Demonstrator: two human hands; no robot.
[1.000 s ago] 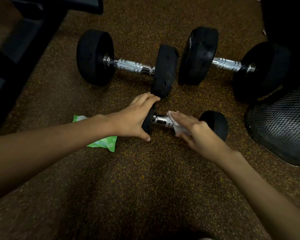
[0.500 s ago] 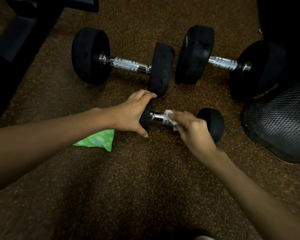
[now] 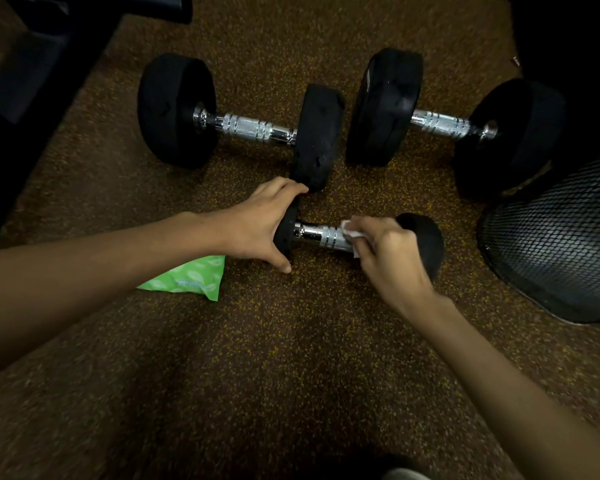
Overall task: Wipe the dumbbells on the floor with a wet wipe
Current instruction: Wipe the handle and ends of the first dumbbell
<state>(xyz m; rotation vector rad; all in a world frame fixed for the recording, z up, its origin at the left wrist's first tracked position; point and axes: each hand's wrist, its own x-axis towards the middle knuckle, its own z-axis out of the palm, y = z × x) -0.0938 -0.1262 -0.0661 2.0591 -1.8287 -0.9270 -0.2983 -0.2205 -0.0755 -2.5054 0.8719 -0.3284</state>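
Observation:
A small dumbbell (image 3: 321, 235) with black ends and a chrome handle lies on the speckled brown floor. My left hand (image 3: 260, 223) grips its left black end. My right hand (image 3: 385, 254) presses a white wet wipe (image 3: 352, 233) around the right part of the chrome handle, beside the right black end (image 3: 425, 237). Two larger dumbbells lie beyond it: one at the back left (image 3: 250, 128), one at the back right (image 3: 444, 124). My hands hide part of the small dumbbell.
A green wet-wipe pack (image 3: 191, 277) lies on the floor under my left forearm. A black mesh bin (image 3: 555, 244) stands at the right. Dark equipment frame (image 3: 32, 81) runs along the left edge.
My right hand has slid the wipe along the chrome handle from its left part to its right part. My left hand has kept its grip on the left end.

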